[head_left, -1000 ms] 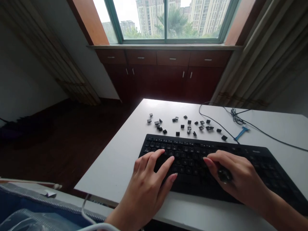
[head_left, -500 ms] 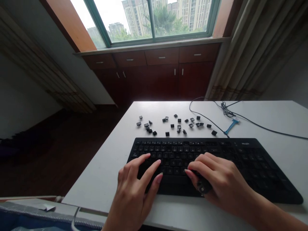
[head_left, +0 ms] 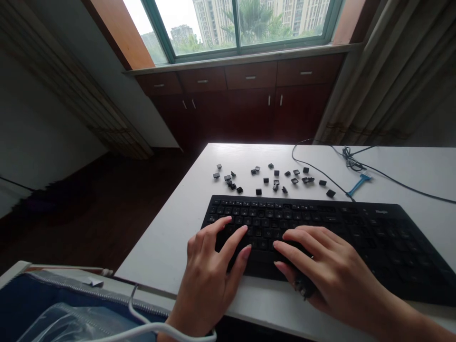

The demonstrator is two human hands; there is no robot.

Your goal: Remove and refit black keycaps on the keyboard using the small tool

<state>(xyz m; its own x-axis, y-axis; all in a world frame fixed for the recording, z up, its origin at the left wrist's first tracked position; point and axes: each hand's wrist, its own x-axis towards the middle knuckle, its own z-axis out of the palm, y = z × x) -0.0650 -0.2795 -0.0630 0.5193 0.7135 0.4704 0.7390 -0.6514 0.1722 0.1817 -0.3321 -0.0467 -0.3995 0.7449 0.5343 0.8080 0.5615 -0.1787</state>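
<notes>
A black keyboard lies on the white table, with several of its keycaps off. My left hand rests over its left part, fingers spread and fingertips on the keys, holding nothing. Over the middle of the keyboard is my right hand, its index finger and thumb stretched toward the lower rows. A small black object is tucked under that palm in the curled fingers; its kind is not clear. Behind the keyboard, many loose black keycaps lie scattered, some upside down.
A blue brush-like tool lies behind the keyboard at the right, beside a black cable. At the lower left, a blue zippered item and a white cable sit by the table edge. Dark red cabinets stand beyond.
The view has shifted, so the table sits a little further right and higher. My right thumb and index finger have parted from their pinch. My left hand keeps its place on the keys.
</notes>
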